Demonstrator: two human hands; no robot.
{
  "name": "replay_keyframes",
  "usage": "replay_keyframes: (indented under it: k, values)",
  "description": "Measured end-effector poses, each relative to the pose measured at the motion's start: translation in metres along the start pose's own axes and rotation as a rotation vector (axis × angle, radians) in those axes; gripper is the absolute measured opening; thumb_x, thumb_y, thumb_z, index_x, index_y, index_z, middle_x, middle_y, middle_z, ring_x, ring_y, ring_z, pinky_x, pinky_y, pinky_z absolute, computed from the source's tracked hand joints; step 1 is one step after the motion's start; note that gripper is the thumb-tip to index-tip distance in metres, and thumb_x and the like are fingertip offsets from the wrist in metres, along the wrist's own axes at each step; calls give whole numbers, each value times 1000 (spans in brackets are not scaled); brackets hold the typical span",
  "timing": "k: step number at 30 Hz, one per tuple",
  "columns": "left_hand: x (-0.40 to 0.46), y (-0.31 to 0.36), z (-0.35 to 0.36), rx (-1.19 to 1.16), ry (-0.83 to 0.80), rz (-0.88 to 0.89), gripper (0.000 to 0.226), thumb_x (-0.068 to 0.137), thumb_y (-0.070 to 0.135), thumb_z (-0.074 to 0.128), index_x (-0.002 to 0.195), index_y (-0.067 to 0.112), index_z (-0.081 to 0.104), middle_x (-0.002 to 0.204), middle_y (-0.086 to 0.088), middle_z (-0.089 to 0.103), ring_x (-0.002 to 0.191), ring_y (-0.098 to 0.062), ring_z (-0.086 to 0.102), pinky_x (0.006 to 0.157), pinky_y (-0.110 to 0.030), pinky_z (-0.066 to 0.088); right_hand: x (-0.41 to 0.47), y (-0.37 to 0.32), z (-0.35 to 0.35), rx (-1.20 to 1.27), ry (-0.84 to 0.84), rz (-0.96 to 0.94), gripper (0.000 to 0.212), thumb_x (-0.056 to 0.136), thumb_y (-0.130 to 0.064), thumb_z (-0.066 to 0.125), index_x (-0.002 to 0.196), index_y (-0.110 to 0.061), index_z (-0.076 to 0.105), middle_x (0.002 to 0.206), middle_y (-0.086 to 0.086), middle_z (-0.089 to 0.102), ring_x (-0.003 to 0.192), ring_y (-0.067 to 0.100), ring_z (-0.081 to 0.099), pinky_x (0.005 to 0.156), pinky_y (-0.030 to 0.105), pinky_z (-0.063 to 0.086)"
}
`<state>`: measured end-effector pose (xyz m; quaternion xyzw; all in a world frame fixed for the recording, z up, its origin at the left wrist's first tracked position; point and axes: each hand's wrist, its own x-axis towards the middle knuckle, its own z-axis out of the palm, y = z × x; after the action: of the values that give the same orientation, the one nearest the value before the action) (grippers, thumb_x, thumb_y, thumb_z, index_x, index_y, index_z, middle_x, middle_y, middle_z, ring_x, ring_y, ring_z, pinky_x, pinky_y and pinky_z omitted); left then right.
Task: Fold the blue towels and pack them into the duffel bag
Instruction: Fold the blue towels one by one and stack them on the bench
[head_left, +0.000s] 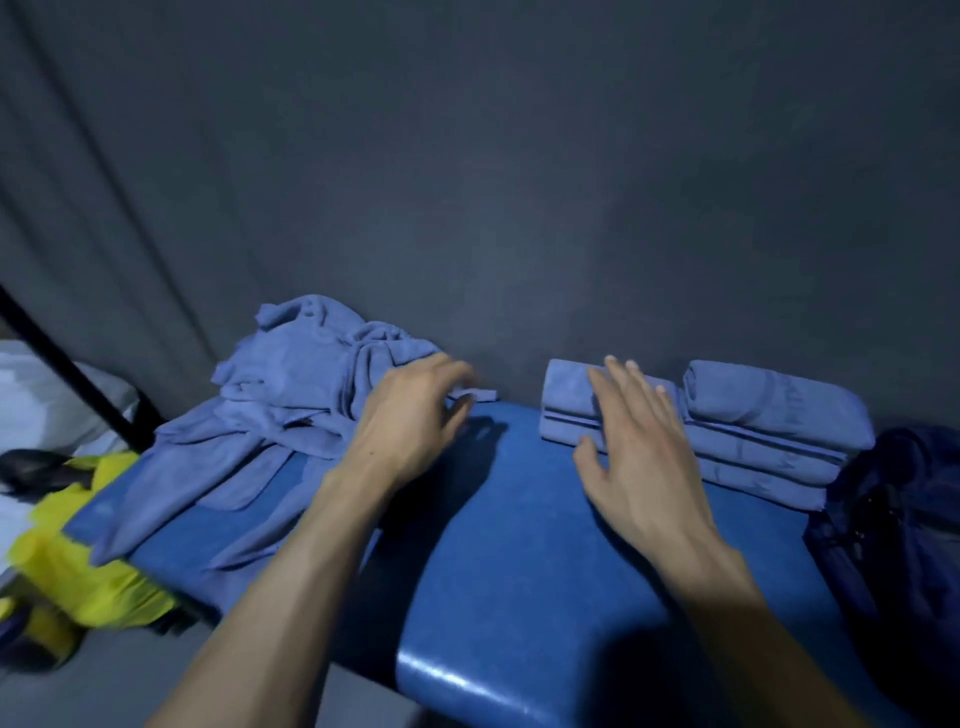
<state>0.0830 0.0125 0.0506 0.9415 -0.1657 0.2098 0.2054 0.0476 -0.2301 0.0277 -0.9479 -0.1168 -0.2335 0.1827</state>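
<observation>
**Hands between heap and stack**

Your left hand (415, 415) hovers with loosely curled fingers at the heap (291, 395), which lies at its 9 o'clock; whether it pinches a towel edge, I cannot tell. Your right hand (644, 457) lies spread, fingers over the stack (753, 431) at 1 o'clock. Stack's long axis runs 10 to 4. Bag (898, 519) at 3 o'clock.

Periwinkle-blue towels (291, 395); deeper glossy blue table (519, 545); navy duffel bag (898, 519); grey curtain (467, 182); yellow cloth (78, 561).
</observation>
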Motion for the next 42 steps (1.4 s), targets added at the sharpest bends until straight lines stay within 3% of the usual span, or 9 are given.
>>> replay_keyframes:
  k: [5, 9, 13, 18, 21, 26, 32, 37, 42]
  values:
    - [-56, -49, -63, 149, -308, -347, 52, 56, 83, 58, 79, 37, 53, 92, 9, 60, 85, -19, 61, 74, -39, 52, -38, -5, 3, 42, -113, 5, 60, 90, -16, 68, 146, -5, 50, 156, 11, 45, 144, 29, 41, 122, 43, 27]
    - [-88, -35, -57, 346, -665, -343, 91, 51, 91, 64, 124, 38, 48, 120, 9, 47, 115, -21, 48, 95, -42, 45, -54, -12, 2, 54, -159, 16, 58, 92, -19, 66, 147, -8, 50, 153, 7, 49, 140, 25, 46, 117, 38, 32]
    - [-83, -22, -47, 435, -241, -320, 30, 99, 48, 49, 98, 21, 60, 109, -3, 58, 104, -30, 59, 80, -41, 50, -63, -22, -9, 75, -170, 23, 55, 93, -22, 64, 146, -11, 52, 149, 3, 53, 135, 24, 50, 113, 39, 41]
    - [-90, -28, -70, 115, 142, -421, 31, 103, 36, 51, 77, 18, 56, 74, -3, 68, 75, -29, 63, 59, -37, 41, -76, -28, -28, 116, -181, 36, 52, 96, -25, 61, 146, -17, 50, 146, -5, 53, 130, 19, 50, 107, 34, 41]
    - [-82, -12, -89, -475, 401, -447, 40, 104, 32, 54, 76, 5, 60, 66, -4, 62, 64, -17, 56, 67, -37, 45, -84, -31, -38, 243, -169, 79, 46, 97, -27, 62, 142, -24, 52, 139, -11, 56, 124, 13, 55, 98, 26, 42]
    - [-71, 66, -97, -1259, 165, -390, 30, 103, 11, 52, 125, 24, 69, 76, -10, 46, 63, -19, 41, 61, -29, 48, -86, -61, -56, 817, -189, 188, 35, 88, -38, 75, 121, -33, 65, 119, -17, 70, 112, 2, 65, 99, 30, 52]
    - [-86, 114, -104, -1041, -311, -85, 52, 95, -9, 43, 134, 16, 65, 108, -1, 75, 103, -27, 70, 108, -45, 50, -88, -82, -70, 953, -179, 253, 42, 78, -45, 79, 115, -27, 68, 108, -13, 75, 103, 5, 70, 89, 35, 56]
    - [-86, 114, -93, -553, 65, -10, 33, 95, 2, 62, 111, 26, 76, 92, 14, 76, 84, -3, 71, 76, -31, 54, -87, -62, -72, 880, -14, 330, 22, 89, -2, 65, 94, -22, 72, 88, -7, 76, 86, 13, 72, 79, 38, 59]
    - [-89, 108, -105, -502, 363, 46, 22, 91, 20, 73, 85, 41, 70, 78, 17, 65, 70, -5, 60, 63, -18, 44, -93, -31, -84, 709, -96, 327, 18, 91, -8, 66, 84, -24, 72, 72, -10, 71, 64, 3, 63, 60, 19, 48]
